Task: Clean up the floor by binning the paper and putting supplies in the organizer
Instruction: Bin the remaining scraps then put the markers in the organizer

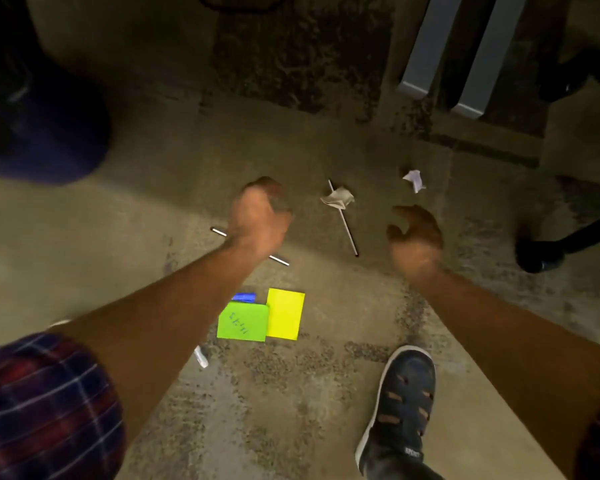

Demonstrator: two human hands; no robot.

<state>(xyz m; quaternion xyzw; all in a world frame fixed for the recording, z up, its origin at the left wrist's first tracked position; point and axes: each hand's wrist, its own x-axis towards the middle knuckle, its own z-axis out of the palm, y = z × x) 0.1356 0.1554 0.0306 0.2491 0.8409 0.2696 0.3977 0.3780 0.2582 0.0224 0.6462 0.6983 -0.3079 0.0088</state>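
Note:
Two crumpled papers lie on the carpet: a tan one (338,198) on top of a thin white pen (346,226), and a pale one (415,180) farther right. My left hand (258,213) hovers just left of the tan paper, fingers curled, holding nothing I can see. Its wrist covers the middle of a silver pen (279,259). My right hand (415,233) hangs open below the pale paper. A green sticky note (243,322), a yellow sticky note (285,315) and a blue item (244,297) lie nearer to me. A clear pen-like item (201,356) shows under my left forearm.
A dark blue round object (49,133) sits at the left. Grey metal legs (447,53) stand at the upper right, and a black chair base with caster (541,254) is at the right edge. My shoe (400,403) is at the lower right.

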